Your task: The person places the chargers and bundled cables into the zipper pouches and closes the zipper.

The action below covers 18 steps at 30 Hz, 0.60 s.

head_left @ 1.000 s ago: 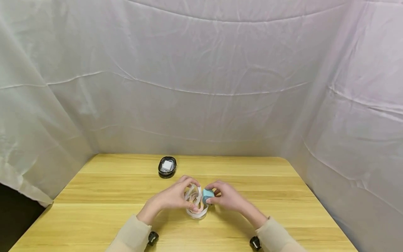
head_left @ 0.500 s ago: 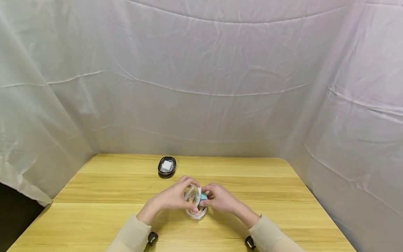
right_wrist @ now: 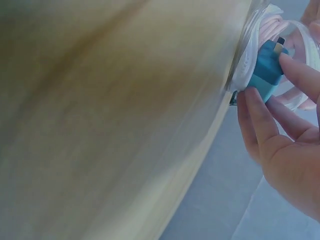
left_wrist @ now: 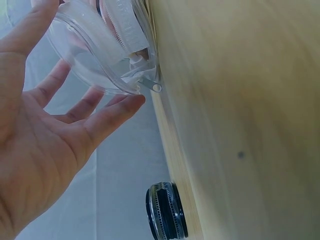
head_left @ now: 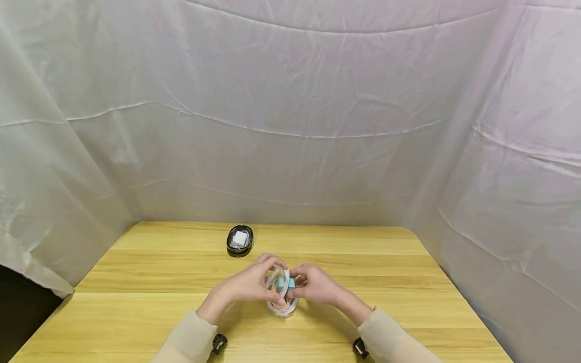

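Left hand: left hand [head_left: 247, 285] low over the table's near middle, forearm running in from the lower left, fingers curled over the top of the clear zip pouch [head_left: 281, 290], thumb beneath; the left wrist view shows the palm spread with fingertips along the pouch rim
Right hand: right hand [head_left: 316, 286] directly opposite, forearm in from the lower right, fingertips pinching the blue charger plug [head_left: 286, 284] at the pouch mouth
Pouch: transparent, held open and upright between both hands, bottom edge at the wooden table [head_left: 390, 282]; white zipper band and pull tab visible
Plug: teal block, partly inside the pouch opening, pressed against its rim
Behind: black round case [head_left: 240, 240], open with a white item inside, farther back on the table, well apart from the hands
Surround: white cloth backdrop [head_left: 290, 116] on three sides
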{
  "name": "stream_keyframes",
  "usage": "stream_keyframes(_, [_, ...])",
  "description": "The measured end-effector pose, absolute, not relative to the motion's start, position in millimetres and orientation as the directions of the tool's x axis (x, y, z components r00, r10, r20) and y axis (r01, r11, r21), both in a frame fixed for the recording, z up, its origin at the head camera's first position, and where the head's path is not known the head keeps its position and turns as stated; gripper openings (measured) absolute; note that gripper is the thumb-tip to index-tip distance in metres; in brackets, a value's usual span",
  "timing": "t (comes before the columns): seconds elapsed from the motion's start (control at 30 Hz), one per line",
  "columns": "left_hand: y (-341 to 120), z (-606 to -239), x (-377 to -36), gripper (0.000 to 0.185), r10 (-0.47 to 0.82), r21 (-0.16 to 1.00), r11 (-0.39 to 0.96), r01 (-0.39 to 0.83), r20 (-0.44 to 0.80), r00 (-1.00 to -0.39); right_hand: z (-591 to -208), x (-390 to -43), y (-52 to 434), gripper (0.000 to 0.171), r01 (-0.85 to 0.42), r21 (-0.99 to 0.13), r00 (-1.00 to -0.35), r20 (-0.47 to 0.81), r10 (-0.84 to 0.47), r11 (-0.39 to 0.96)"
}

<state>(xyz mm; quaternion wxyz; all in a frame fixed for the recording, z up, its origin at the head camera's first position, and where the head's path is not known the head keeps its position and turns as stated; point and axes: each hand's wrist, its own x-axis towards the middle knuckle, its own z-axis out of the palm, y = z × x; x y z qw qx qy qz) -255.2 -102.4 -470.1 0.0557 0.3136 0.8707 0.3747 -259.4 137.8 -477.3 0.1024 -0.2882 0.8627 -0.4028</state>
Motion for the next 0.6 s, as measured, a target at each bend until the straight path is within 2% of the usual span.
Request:
stream_keyframes(0.27, [-102.1,-469.4,-254.8,0.073,0.587,0.681,0.530,0.504,0.134,-0.798,-479.4,-264.4,134.9,0.037,-0.427,-0.766,-0.794,0.064,-0.605,0.480])
stream_keyframes(0.6, [-101.8,-469.5,-254.8,0.073,0.594,0.683,0.526,0.506,0.130,-0.794,-480.9,-266.3,138.9,0.040,-0.411,-0.799,-0.776,0.053,-0.629,0.439])
